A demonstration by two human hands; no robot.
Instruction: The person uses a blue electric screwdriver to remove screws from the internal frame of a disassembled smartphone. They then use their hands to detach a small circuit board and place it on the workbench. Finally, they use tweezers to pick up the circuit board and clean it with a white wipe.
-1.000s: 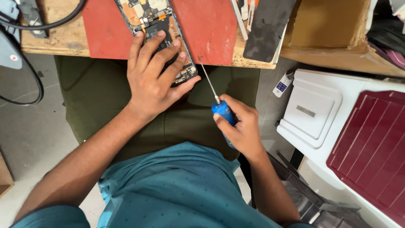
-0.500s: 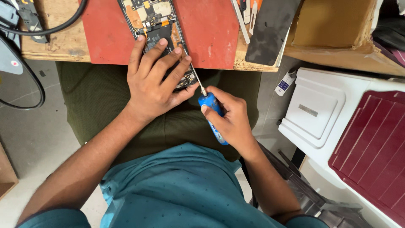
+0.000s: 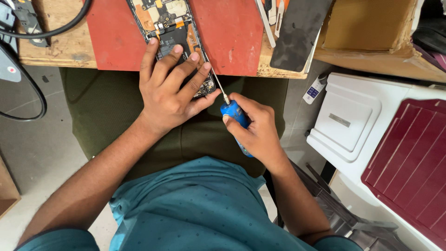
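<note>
An opened phone [image 3: 169, 23] with bare circuit boards lies on a red mat [image 3: 232, 32] at the near edge of a wooden bench. My left hand [image 3: 172, 88] lies flat over the phone's lower end, fingers spread, pressing it down. My right hand [image 3: 258, 130] grips a blue-handled screwdriver [image 3: 234, 116]. Its thin metal shaft slants up and left, and the tip meets the phone's right edge beside my left fingers.
A dark flat panel [image 3: 297, 32] and pale pry tools [image 3: 272, 14] lie right of the mat. A cardboard box [image 3: 367, 25] sits further right. Black cables [image 3: 32, 32] run at the left. A white lidded bin [image 3: 348, 121] and maroon lid [image 3: 409, 158] stand on the floor, right.
My right hand has brought the screwdriver up and left, closer to the phone's lower right edge. My left hand has stayed on the phone.
</note>
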